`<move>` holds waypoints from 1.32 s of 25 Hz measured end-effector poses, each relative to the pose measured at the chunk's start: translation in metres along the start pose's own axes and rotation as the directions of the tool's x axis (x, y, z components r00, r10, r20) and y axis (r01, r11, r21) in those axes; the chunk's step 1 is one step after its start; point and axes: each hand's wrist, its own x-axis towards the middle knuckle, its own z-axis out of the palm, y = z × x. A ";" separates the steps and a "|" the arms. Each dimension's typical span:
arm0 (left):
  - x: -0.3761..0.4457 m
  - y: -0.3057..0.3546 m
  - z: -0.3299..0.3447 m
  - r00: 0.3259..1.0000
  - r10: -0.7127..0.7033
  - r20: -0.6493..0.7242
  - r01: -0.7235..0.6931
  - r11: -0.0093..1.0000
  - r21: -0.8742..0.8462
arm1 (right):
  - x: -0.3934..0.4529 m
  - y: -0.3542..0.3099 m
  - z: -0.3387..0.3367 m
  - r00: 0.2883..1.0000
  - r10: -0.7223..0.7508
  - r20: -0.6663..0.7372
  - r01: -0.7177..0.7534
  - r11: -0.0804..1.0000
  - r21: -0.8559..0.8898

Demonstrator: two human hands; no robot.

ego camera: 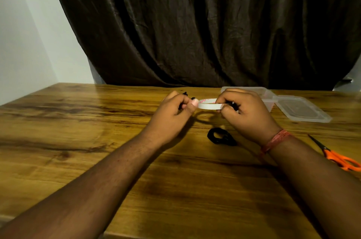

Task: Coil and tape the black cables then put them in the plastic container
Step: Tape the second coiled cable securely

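Glossy wooden table; clear plastic container; curtain seemingly satiny cloth.

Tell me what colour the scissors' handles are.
Orange, on the scissors at the table's right edge, seen in the head view.

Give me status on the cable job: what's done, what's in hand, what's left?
Done: one black cable lies coiled on the table; whether it is taped I cannot tell. In hand: both hands hold the tape roll above the table, the left hand pinching at its left edge, the right hand gripping its right side. Left: the plastic container sits open behind the right hand, and no cable shows in it.
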 end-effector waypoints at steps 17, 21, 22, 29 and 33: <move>0.002 -0.003 -0.008 1.000 0.020 0.001 -0.020 0.997 -0.071 | 0.001 0.009 0.002 0.982 0.170 0.082 -0.182 0.968 0.171; 0.006 -0.010 -0.013 0.983 -0.185 0.020 0.184 0.948 -0.260 | 0.004 0.021 -0.006 0.933 0.358 0.044 -0.357 0.901 0.246; 0.006 -0.011 -0.012 0.971 -0.234 0.043 0.235 0.919 -0.316 | 0.004 0.023 -0.006 0.922 0.382 0.067 -0.386 0.888 0.248; 0.006 -0.013 -0.012 0.969 -0.198 0.148 0.247 0.780 -0.574 | 0.003 0.025 -0.002 0.911 0.365 0.192 -0.409 0.860 0.305; 0.007 -0.016 -0.011 0.972 -0.123 0.200 0.231 0.660 -0.714 | 0.000 0.025 0.000 0.869 0.428 0.248 -0.495 0.734 0.464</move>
